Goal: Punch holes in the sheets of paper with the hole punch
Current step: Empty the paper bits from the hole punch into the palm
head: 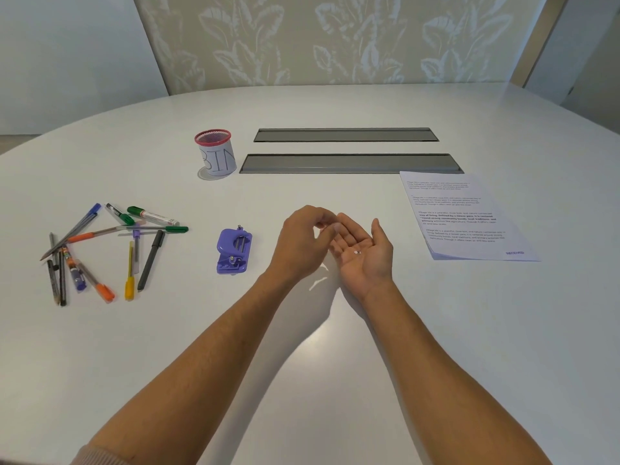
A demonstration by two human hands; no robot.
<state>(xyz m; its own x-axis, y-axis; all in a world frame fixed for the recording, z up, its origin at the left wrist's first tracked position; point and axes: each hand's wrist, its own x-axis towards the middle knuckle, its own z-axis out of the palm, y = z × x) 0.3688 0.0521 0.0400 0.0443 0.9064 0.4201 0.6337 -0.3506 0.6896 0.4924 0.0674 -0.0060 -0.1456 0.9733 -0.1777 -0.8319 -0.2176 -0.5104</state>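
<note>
Right hand (360, 255) turned palm up, fingers straight and spread, cupping a couple of tiny white paper dots (357, 252) so they don't scatter. Left hand (302, 243) curled over the right fingertips, thumb and forefinger drawn together as if pinching another dot; too small to tell whether anything is actually between them. Hole punch (233, 250) lying untouched on the table (335, 364) just left of the hands, apparently on its side or opened, probably to shake out the waste. Stack of printed sheets (466, 218) to the right of the punch, beyond the hands, squared up and set aside; no holes discernible from here. Red-rimmed cup labelled BIN (216, 154) behind the punch, likely meant for the dots. Scatter of pens (107, 250) well to the left of the punch, not involved.
</note>
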